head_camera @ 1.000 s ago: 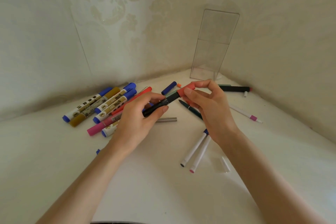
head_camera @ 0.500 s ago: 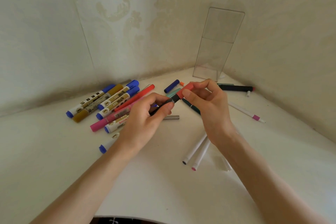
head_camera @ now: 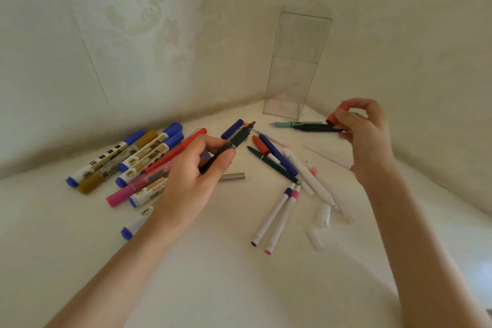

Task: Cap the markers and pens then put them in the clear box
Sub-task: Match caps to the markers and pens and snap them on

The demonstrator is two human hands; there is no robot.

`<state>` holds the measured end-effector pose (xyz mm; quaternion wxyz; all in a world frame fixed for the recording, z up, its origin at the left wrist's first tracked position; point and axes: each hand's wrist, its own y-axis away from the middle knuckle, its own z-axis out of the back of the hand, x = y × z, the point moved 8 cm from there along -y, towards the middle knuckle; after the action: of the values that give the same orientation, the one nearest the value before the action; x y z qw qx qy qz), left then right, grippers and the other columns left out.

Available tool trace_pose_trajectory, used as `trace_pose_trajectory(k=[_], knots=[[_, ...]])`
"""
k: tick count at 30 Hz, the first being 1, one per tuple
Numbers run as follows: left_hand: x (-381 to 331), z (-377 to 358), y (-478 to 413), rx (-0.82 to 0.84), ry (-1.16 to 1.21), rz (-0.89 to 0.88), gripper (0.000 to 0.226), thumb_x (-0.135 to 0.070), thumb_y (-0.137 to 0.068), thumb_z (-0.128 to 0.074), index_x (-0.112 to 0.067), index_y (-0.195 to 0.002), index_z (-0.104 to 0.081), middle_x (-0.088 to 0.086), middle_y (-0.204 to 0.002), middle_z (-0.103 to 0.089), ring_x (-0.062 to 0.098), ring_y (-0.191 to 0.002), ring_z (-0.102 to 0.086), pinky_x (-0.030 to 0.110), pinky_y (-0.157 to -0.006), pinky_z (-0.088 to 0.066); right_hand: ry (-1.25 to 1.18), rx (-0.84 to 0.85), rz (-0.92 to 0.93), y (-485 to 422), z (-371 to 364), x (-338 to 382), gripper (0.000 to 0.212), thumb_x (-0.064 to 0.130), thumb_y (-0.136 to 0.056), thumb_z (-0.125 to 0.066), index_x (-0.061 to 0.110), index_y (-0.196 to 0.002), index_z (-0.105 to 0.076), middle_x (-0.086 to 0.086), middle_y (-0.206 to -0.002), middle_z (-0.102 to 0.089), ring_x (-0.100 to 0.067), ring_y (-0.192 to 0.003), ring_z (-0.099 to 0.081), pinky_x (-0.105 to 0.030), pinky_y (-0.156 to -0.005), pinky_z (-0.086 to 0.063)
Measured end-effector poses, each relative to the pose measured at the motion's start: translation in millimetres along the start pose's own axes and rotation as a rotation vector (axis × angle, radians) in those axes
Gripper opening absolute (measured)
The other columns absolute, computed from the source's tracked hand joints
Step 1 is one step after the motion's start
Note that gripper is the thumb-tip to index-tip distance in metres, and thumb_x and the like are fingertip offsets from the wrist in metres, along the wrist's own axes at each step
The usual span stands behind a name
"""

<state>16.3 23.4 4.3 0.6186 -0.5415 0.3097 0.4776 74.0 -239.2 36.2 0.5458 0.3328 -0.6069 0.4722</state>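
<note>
Table (head_camera: 213, 261), left hand (head_camera: 191, 176) gripping seemingly uncapped marker (head_camera: 234, 141)

Left wall (head_camera: 119, 34): cream wallpaper, raised damask scrollwork, faint glitter specks. Thin seam (head_camera: 92, 66) running slantwise down it.
Right wall (head_camera: 426, 34): same cream tone, pattern barely legible.
Walls meet in corner at rear centre.
Surface (head_camera: 213, 274): white, matt, fitted into corner, touching both walls.
Light: soft, diffuse, cooler tint at left. Dim shadow band along base of left wall.
</note>
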Motion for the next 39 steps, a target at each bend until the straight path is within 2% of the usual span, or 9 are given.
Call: trace_pose_trajectory(k=[6,9,12,15,18,20,23,26,39], knots=[[12.9,8.1,-2.2,-0.091,0.056,0.082,0.009,-0.033,-0.088,-0.052,-0.029,-0.094,-0.057,-0.010,-0.076,-0.063,-0.002,-0.062,-0.053,0.020,-0.064,-0.042,0.590,0.427,0.071,6.9,-80.4,-15.4,0.007,0.016,-0.094,-0.044,0.018,-0.098,-0.050,0.003,-0.083,-0.055,-0.010,-0.071,-0.054,-0.020,-0.061,-0.043],[11.8,12.2,-2.9,-0.130,0.063,0.079,0.010,-0.031,-0.091,-0.048,-0.026,-0.098,-0.054,-0.011,-0.071,-0.064,0.003,-0.053,-0.047,0.014,-0.053,-0.041,0.973,0.614,0.101,4.2,-119.6,-34.0,0.013,0.027,-0.093,-0.048,0.015,-0.097,-0.051,0.002,-0.083,-0.053,-0.011,-0.073,-0.051,-0.022,-0.062,-0.043],[12.9,13.6,-3.9,-0.140,0.025,0.087,0.012,-0.029,-0.092,-0.048,-0.023,-0.101,-0.055,-0.007,-0.074,-0.064,0.020,-0.063,-0.053,0.017,-0.057,-0.043,1.298,0.530,0.210,-6.6,-136.2,-38.4,0.025,0.038,-0.088,-0.052,0.013,-0.091,-0.053,-0.002,-0.079,-0.052,-0.020,-0.078,-0.054,-0.030,-0.065,-0.042],[13.6,12.8,-4.5,-0.124,0.004,0.086,0.011,-0.028,-0.092,-0.050,-0.024,-0.100,-0.056,-0.004,-0.074,-0.064,0.006,-0.071,-0.060,0.018,-0.067,-0.046,1.410,0.503,0.234,-10.2,-144.3,-35.7,0.021,0.034,-0.090,-0.052,0.015,-0.086,-0.046,0.001,-0.068,-0.045,-0.019,-0.073,-0.051,-0.030,-0.066,-0.039],[11.1,10.1,-4.5,-0.087,-0.044,0.058,0.008,-0.028,-0.090,-0.052,-0.025,-0.097,-0.055,-0.004,-0.076,-0.064,0.000,-0.071,-0.060,0.012,-0.066,-0.045,1.290,0.482,0.176,-15.2,-140.7,-28.7,0.023,0.032,-0.091,-0.053,0.012,-0.080,-0.048,-0.001,-0.069,-0.050,-0.018,-0.069,-0.054,-0.028,-0.062,-0.044],[9.3,7.4,-3.7,-0.059,-0.061,0.044,0.006,-0.028,-0.089,-0.055,-0.028,-0.094,-0.055,-0.005,-0.078,-0.064,-0.001,-0.071,-0.060,0.011,-0.063,-0.045,0.979,0.430,0.086,-15.2,-126.1,-17.1,0.028,0.034,-0.091,-0.055,0.011,-0.075,-0.058,-0.001,-0.065,-0.055,-0.013,-0.059,-0.053,-0.022,-0.056,-0.044],[7.2,4.3,-2.5,-0.039,-0.060,0.033,0.007,-0.026,-0.088,-0.057,-0.029,-0.094,-0.055,-0.006,-0.080,-0.066,0.001,-0.077,-0.062,0.010,-0.066,-0.047,0.368,0.384,-0.083,3.8,-96.9,-3.6,0.018,0.027,-0.090,-0.058,0.011,-0.087,-0.067,-0.004,-0.080,-0.070,-0.004,-0.051,-0.049,-0.015,-0.052,-0.041],[6.0,-1.9,-1.4,0.008,-0.054,0.025,0.009,-0.024,-0.087,-0.058,-0.030,-0.094,-0.055,-0.005,-0.083,-0.066,0.004,-0.080,-0.063,0.012,-0.070,-0.049,-0.012,0.395,-0.213,28.4,-81.2,-12.9,0.022,0.023,-0.092,-0.055,0.007,-0.100,-0.066,-0.006,-0.089,-0.073,-0.005,-0.044,-0.038,-0.014,-0.046,-0.035],[2.6,-4.3,-0.1,0.035,-0.093,-0.021,0.016,-0.020,-0.086,-0.061,-0.032,-0.093,-0.054,-0.006,-0.083,-0.066,0.005,-0.080,-0.063,0.012,-0.071,-0.050,-0.239,0.334,-0.260,46.8,-80.3,-23.3,0.025,0.020,-0.093,-0.053,0.000,-0.104,-0.062,-0.007,-0.098,-0.073,-0.008,-0.046,-0.033,-0.016,-0.042,-0.029]])
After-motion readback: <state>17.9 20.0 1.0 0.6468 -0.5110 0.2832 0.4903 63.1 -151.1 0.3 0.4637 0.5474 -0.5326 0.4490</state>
